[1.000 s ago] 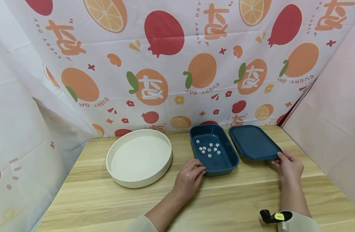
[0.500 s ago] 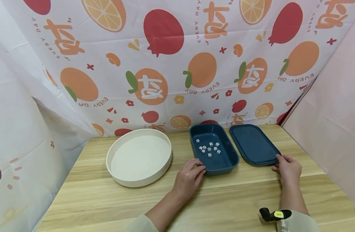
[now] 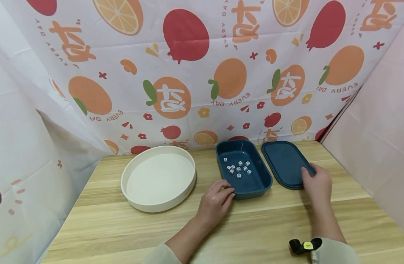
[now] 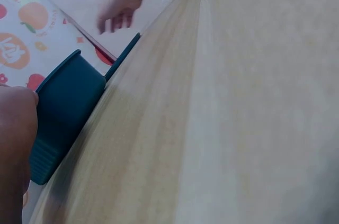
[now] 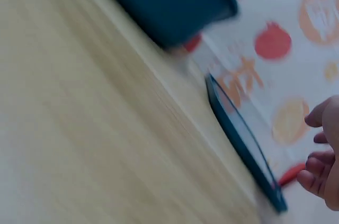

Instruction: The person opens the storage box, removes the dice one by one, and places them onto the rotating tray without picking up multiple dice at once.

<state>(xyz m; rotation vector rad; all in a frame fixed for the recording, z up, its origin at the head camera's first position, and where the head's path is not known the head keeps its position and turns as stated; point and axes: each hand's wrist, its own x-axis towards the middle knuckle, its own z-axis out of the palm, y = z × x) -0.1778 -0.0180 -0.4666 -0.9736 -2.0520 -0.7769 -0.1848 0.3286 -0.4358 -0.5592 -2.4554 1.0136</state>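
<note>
Resting on the counter, the dark-blue box of white dice is being pinched at its near-left corner by the left-hand grip; over the lid beside it, the right-hand grip is being held loosely spread.

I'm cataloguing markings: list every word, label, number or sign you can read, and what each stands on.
"EVERY DAY", repeated at various angles: white fruit-print cloth backdrop.
Other characters on that backdrop: too stylised to read surely.
Yellow rectangular label on the black wrist-worn device: too small.
Faint mark, side of the cream round tray: too small.
Pips on the white cube dice: too small to count.
</note>
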